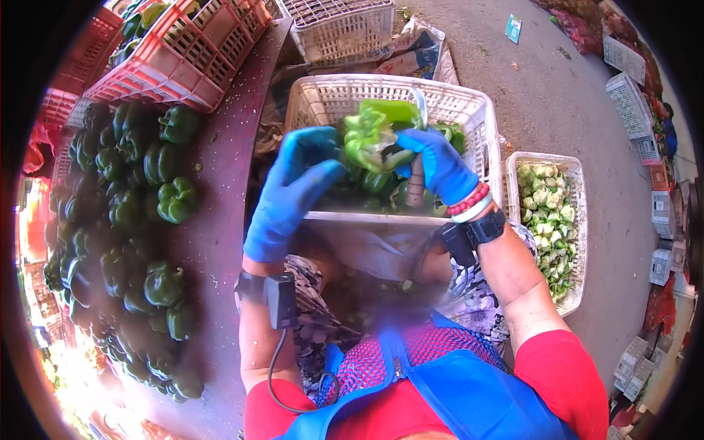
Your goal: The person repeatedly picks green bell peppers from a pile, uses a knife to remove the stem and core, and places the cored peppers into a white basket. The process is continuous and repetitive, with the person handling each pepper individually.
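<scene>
In my right hand (440,159), gloved in blue, is a small knife (415,181) with a brown handle pointing down and a blade rising above the fingers. A green bell pepper (366,135), its flesh partly opened and ragged, is up against the blade and the right fingertips. My left hand (297,187), also in a blue glove, is beside the pepper's left side with thumb and fingers spread. Whether it touches the pepper cannot be told. Below both hands is a white plastic crate (467,91) holding more green peppers (379,184), some blurred.
Green peppers (165,159) are heaped on the dark red tabletop (231,137) at left, beneath a pink crate (181,60). At right, a white basket (580,236) holds pale green pepper cores (547,214). Another white crate (341,33) stands beyond the front one.
</scene>
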`<state>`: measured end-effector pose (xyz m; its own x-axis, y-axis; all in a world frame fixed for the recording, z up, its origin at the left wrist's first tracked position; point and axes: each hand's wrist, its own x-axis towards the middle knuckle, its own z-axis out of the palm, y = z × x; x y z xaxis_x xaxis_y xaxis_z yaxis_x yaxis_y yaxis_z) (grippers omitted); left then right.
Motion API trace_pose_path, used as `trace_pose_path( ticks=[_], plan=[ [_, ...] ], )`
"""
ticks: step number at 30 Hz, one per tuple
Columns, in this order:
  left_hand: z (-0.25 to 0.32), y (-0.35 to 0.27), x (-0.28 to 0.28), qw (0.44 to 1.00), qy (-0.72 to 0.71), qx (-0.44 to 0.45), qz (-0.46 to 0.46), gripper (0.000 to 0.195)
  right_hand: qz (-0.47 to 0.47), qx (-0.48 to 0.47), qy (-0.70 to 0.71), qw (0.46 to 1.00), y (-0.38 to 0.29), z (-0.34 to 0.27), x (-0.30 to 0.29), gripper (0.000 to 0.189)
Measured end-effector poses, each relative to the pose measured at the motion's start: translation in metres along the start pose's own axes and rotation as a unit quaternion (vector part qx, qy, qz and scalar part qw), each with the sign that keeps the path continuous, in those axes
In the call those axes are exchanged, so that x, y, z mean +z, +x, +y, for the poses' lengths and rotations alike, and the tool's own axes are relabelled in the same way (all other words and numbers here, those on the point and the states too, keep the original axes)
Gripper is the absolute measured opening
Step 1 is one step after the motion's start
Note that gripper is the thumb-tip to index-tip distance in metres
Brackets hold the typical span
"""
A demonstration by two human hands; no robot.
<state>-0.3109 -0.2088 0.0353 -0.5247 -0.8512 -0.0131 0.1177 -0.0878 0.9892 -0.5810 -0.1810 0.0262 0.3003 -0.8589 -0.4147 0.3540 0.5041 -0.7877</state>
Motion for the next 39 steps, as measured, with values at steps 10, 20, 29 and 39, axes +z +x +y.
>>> trace_pose_path(
  ticks=[10, 20, 29, 39],
  plan=[
    [-0.041, 0.018, 0.015, 0.945, -0.314, -0.028, -0.085, 0.048, 0.193, -0.335, -0.532, 0.753, 0.037, 0.024, 0.024, 0.068],
    [-0.057, 0.024, 0.032, 0.962, -0.262, 0.005, 0.084, 0.039, 0.130, -0.462, -0.552, 0.682, 0.036, 0.043, 0.054, 0.049],
    [-0.065, 0.044, 0.010, 0.936, -0.343, -0.066, 0.032, 0.041, 0.076, -0.572, -0.439, 0.689, 0.035, 0.024, 0.047, 0.035],
    [-0.051, 0.049, 0.050, 0.931, -0.319, -0.074, 0.165, 0.030, 0.341, -0.297, -0.418, 0.788, 0.058, 0.063, 0.042, 0.023]
  ],
)
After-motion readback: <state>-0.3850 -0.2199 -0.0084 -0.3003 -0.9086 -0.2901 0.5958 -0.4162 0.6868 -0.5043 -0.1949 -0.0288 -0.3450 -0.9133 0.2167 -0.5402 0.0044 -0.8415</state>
